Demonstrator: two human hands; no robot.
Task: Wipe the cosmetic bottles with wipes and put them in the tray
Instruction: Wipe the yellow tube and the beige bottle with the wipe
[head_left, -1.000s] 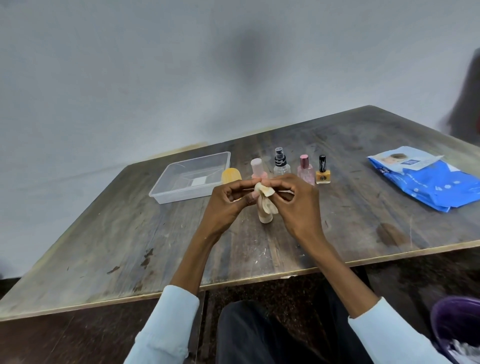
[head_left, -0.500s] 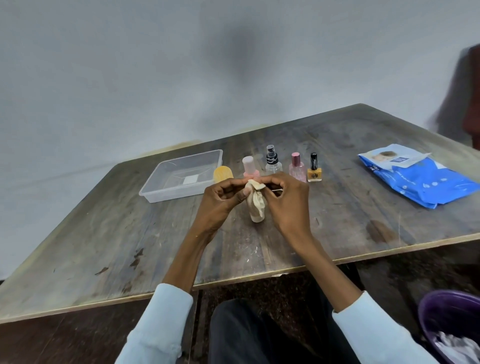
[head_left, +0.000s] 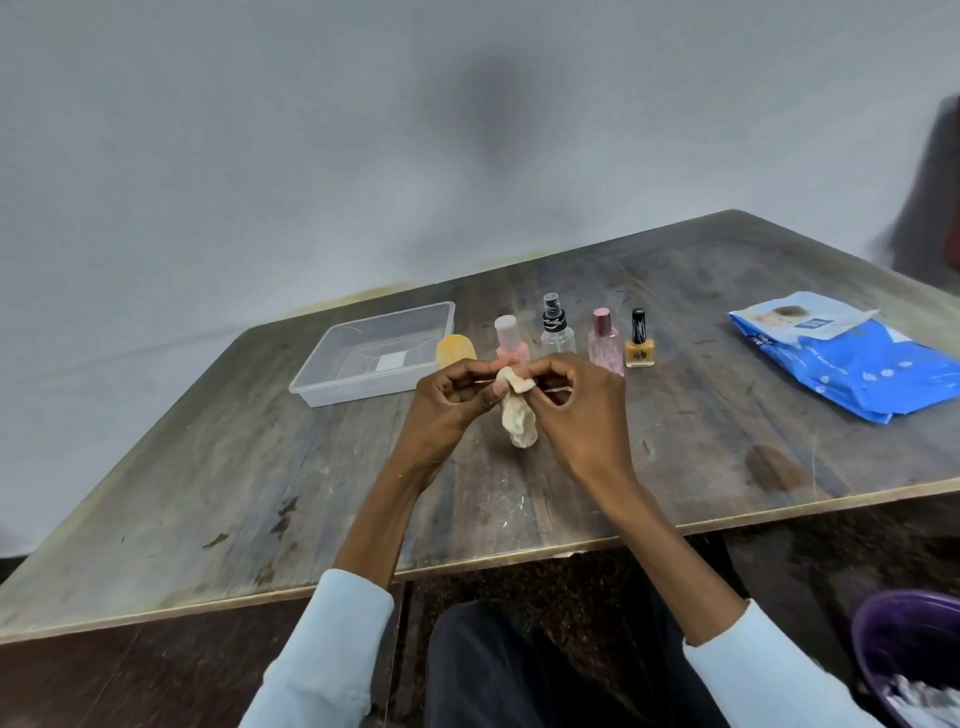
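Note:
My left hand and my right hand meet above the middle of the table. Between them is a small beige bottle, largely wrapped in a cream wipe. My left fingers grip the bottle's top through the wipe, and my right fingers pinch the wipe at its upper end. Behind my hands stand a yellow-capped bottle, a pink bottle, a clear spray bottle, a pink perfume bottle and an orange nail polish. The clear plastic tray lies to their left, with no bottle in it.
A blue wipes pack lies at the table's right side. A purple bin holding used wipes stands on the floor at the lower right. The table's front edge runs just in front of my knees.
The wipe, bunched at the bottle's top a second ago, now covers most of the bottle. Both hands have stayed together in the same place.

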